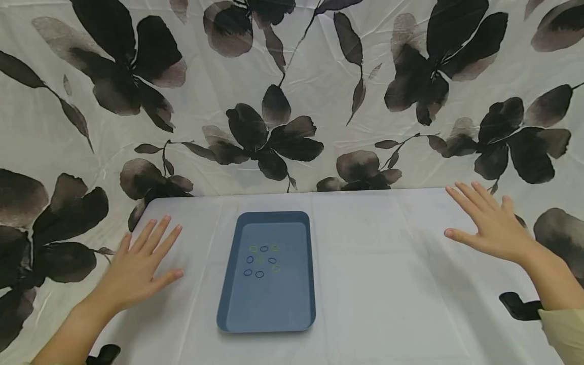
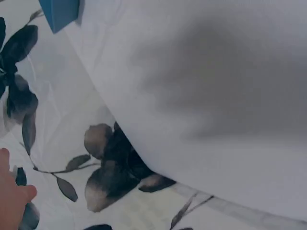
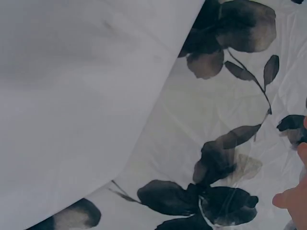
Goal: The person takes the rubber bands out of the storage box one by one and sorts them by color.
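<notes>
My left hand [image 1: 139, 271] hovers with spread, straight fingers at the left side of the white table, holding nothing. Opposite it, above the table's right side, my right hand [image 1: 495, 228] is also spread and has nothing in it. Between them lies a blue-grey rectangular tray [image 1: 278, 309] with a raised rim. Inside the tray, toward its upper half, lie several small thin rings, some dark blue [image 1: 259, 274] and some yellow-green [image 1: 276, 268]. Only a few fingertips [image 2: 29, 192] show in the left wrist view, and a bit of thumb [image 3: 283, 200] in the right one.
The white tabletop [image 1: 383, 284] extends around the tray, its far edge meeting a hanging white cloth [image 1: 319, 96] with dark flower prints. A black piece [image 1: 520, 307] sits by my right wrist, another [image 1: 105, 353] by the left. A blue corner [image 2: 60, 14] shows in the left wrist view.
</notes>
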The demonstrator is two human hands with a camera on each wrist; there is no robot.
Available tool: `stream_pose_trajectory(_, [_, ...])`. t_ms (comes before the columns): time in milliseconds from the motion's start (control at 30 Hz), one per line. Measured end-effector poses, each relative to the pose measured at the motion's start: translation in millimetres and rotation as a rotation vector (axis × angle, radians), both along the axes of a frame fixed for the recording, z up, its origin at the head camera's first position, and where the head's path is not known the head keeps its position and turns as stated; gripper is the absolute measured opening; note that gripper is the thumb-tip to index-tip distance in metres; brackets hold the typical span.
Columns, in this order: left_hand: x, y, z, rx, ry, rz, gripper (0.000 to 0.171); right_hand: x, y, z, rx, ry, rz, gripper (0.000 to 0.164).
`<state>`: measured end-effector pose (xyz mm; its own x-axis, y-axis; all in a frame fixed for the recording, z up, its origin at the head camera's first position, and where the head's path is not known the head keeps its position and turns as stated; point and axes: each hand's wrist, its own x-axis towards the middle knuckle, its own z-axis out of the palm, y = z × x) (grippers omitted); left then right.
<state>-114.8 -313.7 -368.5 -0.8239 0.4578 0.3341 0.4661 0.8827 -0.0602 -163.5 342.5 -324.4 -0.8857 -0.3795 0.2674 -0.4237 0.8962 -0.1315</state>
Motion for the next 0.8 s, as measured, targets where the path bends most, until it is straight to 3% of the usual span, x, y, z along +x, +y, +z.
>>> stream_pose_trajectory(167, [2.0,13.5,-4.5,0.076,-0.016,-0.066,0.077,-9.2,-6.1,9.3,-0.081,0.016,0.073,0.075])
stream_pose_trajectory(300, [2.2,28.8,-7.7,0.134,-0.032,-0.101,0.072,-13.2,-12.7,21.0,-0.168,-0.05,0.052,0.059])
stream_pose_trajectory(400, [5.2,40.9,-8.3,0.284,-0.2,-0.05,0.071,-16.4,-21.4,29.7,-0.22,-0.099,0.006,0.052])
stream_pose_trajectory(567, [12.4,54.7,-12.2,0.579,-0.558,0.085,0.071,-27.0,-40.4,36.3,-0.224,-0.101,0.059,0.043])
stream_pose_trajectory(800, [10.9,60.8,-19.1,0.9,-0.823,0.197,0.07,-43.7,-72.6,38.3,-0.241,-0.17,0.157,0.039])
